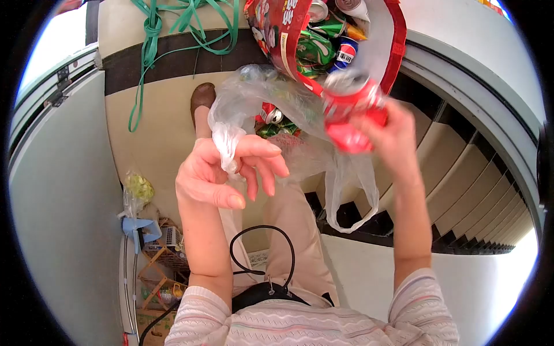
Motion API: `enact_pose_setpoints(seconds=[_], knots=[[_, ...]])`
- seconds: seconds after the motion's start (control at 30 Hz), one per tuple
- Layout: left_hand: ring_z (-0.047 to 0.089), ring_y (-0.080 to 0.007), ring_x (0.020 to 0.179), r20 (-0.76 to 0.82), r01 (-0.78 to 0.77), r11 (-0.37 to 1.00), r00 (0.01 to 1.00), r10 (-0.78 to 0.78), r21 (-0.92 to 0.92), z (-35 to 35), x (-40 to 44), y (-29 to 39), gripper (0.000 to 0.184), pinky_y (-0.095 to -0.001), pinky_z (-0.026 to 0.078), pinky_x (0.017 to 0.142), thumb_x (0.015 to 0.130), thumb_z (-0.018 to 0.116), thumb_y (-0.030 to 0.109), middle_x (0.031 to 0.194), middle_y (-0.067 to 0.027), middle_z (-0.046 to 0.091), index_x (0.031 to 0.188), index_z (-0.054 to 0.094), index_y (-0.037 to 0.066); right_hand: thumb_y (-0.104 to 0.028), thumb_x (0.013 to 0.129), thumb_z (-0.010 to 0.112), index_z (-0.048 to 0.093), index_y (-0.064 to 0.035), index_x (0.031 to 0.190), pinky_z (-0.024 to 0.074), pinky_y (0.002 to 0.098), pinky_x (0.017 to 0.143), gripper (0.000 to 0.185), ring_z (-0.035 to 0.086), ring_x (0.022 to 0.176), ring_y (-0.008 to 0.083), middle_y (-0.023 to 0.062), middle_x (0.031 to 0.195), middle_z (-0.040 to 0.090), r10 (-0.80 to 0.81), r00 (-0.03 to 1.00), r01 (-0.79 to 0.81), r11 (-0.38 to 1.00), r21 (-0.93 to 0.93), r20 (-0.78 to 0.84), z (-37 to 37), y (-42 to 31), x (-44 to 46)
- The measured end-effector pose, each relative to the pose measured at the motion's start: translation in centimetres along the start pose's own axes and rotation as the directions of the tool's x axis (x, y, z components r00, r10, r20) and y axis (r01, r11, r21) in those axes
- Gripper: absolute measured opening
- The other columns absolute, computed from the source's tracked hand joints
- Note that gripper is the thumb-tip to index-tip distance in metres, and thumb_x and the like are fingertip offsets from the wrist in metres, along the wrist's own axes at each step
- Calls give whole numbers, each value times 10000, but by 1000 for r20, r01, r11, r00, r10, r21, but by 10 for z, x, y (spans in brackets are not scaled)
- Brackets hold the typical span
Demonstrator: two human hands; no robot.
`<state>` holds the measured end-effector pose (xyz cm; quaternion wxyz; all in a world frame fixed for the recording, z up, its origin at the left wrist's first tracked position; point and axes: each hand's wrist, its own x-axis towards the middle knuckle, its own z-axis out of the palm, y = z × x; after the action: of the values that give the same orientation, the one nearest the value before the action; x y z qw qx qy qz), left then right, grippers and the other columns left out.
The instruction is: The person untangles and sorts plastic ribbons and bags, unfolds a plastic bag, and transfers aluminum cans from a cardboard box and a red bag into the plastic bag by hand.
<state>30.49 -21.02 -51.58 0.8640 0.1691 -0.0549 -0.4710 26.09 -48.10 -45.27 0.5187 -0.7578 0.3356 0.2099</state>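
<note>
A translucent plastic bag hangs from my left hand, its twisted handle looped over the hand near the index finger while the fingers are loosely curled. Through the bag's mouth a red can and some green cans show. My right hand grips another red drink can, blurred by motion, in front of the red bag's opening. That large red bag lies tilted, with several crushed cans inside, among them a blue can and a green can. The plastic bag's other handle dangles free.
Green strapping lies tangled on the tiled floor at upper left. A grey door stands along the left side, near a small bag of greenery and a rack. A black cord loops at my waist. Stairs run along the right.
</note>
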Motion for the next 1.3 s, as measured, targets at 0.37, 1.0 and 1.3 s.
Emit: enact_pose_setpoints(seconds=[0.37,1.0,1.3], knots=[[614,-267,762,38,-19,1000,999,18,13,2,2,-3,680,-260,492,540,654,733,161,1010,-274,551,1193,426,-121,-294,743,632,615,-27,863,472,360,628,293,595,686,288,150,753,616,-265,925,379,670,-638,272,111,101,-8],[619,-267,769,-23,8,999,1000,-8,-34,-2,0,-2,669,-261,490,544,647,737,149,1010,-255,564,1185,439,-113,-180,666,620,503,-47,1124,456,395,777,490,586,873,336,194,902,611,-280,938,238,949,-208,-204,30,-41,123],[617,-270,784,9,4,998,1000,-4,-61,-6,1,-2,679,-271,496,542,661,715,132,1034,-269,548,1222,405,-93,-184,581,789,523,-6,1063,433,258,792,579,547,865,103,21,943,573,23,976,-119,889,442,216,-1,-9,-38]])
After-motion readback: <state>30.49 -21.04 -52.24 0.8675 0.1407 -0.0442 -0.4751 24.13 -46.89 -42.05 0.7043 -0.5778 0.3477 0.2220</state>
